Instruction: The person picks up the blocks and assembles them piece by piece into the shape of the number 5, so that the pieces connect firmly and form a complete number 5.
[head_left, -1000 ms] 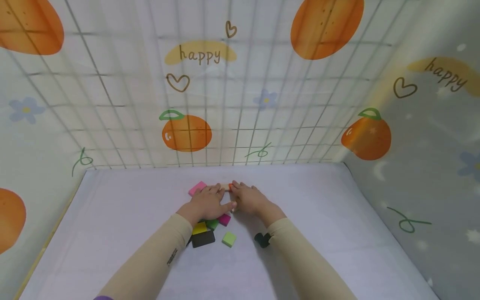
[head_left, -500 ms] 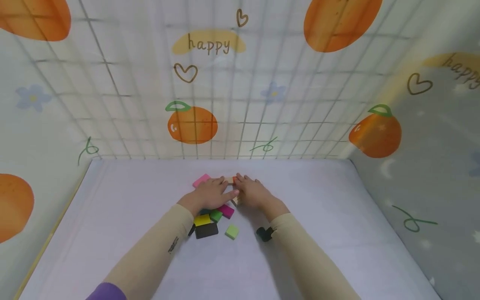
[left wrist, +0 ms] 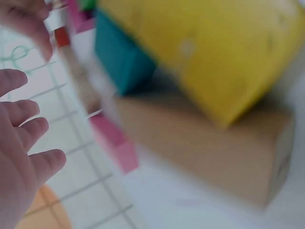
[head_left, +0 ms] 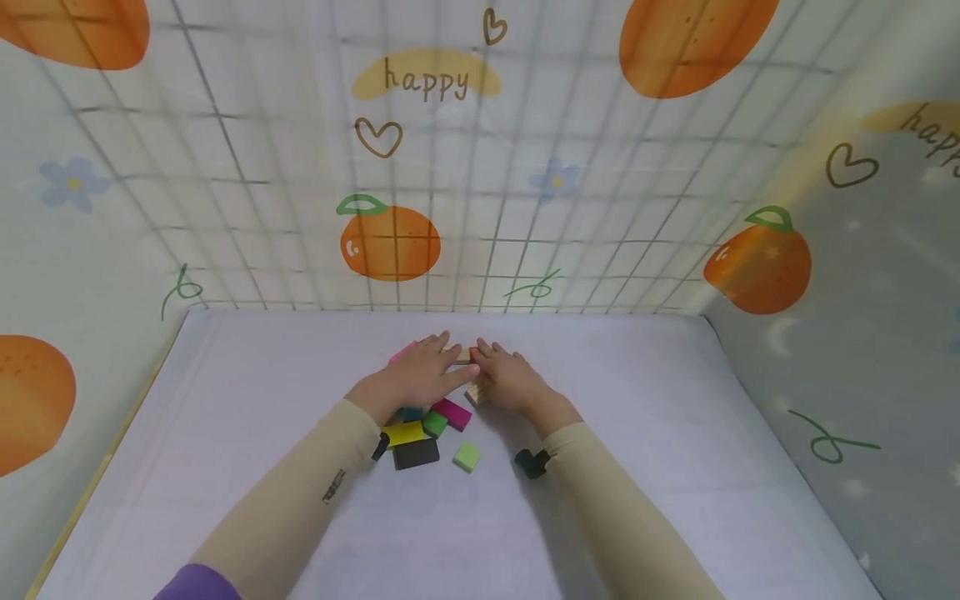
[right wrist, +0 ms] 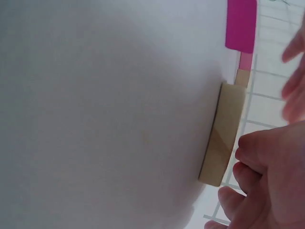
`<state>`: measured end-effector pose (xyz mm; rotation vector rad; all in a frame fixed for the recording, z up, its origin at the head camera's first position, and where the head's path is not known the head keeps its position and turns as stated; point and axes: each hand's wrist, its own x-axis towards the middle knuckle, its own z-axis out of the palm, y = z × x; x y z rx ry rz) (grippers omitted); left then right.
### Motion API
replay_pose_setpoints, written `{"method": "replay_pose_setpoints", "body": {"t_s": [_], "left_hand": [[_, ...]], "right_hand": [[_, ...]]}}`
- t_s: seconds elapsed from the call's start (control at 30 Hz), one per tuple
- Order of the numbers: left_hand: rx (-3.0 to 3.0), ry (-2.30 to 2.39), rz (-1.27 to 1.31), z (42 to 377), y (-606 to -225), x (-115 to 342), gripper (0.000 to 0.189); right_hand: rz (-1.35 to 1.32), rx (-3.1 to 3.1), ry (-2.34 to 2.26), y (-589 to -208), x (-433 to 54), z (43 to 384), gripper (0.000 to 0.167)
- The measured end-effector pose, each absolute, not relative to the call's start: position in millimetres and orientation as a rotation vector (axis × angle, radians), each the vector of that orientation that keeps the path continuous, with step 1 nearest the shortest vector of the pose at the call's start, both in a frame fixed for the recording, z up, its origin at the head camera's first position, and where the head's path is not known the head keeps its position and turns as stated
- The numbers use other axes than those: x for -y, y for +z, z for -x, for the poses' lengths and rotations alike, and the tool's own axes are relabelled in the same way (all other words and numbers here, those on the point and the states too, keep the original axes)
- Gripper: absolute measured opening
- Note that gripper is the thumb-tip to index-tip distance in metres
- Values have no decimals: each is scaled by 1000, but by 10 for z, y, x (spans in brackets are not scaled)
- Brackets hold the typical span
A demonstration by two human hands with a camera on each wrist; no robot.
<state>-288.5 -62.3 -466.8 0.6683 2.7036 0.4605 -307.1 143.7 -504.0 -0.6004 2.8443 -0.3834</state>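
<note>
My left hand (head_left: 411, 375) is spread with fingers straight over a pink block (head_left: 401, 353), partly hiding it. In the left wrist view it holds nothing, and beyond its fingers lie the pink block (left wrist: 113, 143) and bare wooden blocks with a red one (left wrist: 62, 36) at the end. My right hand (head_left: 512, 382) has its fingertips at the orange-red block (head_left: 473, 355) at the right end of that row. Under its palm lies a wooden block (head_left: 474, 394), also visible in the right wrist view as a long wooden block (right wrist: 223, 133) beside loosely bent fingers.
Nearer the body lie a magenta block (head_left: 452, 414), a green block (head_left: 435, 425), a teal block (head_left: 412, 413), a yellow block (head_left: 405, 432), a black block (head_left: 416, 454) and a light green block (head_left: 467, 457). A patterned curtain (head_left: 450, 167) rises behind the white tabletop (head_left: 637, 467).
The head view has tilted slightly down. My left hand has shifted a little forward and left, uncovering more of the teal and yellow blocks. The right hand stays beside the wooden blocks.
</note>
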Motion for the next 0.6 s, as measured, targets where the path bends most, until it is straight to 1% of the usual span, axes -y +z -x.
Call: {"method": "replay_pose_setpoints", "body": {"t_s": [0.13,0.23,0.4,0.6], "left_hand": [[-2775,451,-613,2849,-4523,785,83],[-2806,445,-552,2802,-4505,952,82],[-2806,462,-469,2689,-4640,1191,86],[-2772,447,-452,2560,-4824,1278,87]], "right_hand": [[592,-2864,-386,-5016,-1436,3073,53],[597,-2877,-349,-4985,-1430,3059,53],[610,-2888,-315,-4918,-1423,2991,52],[659,-2919,-311,-4906,-1425,2859,53]]}}
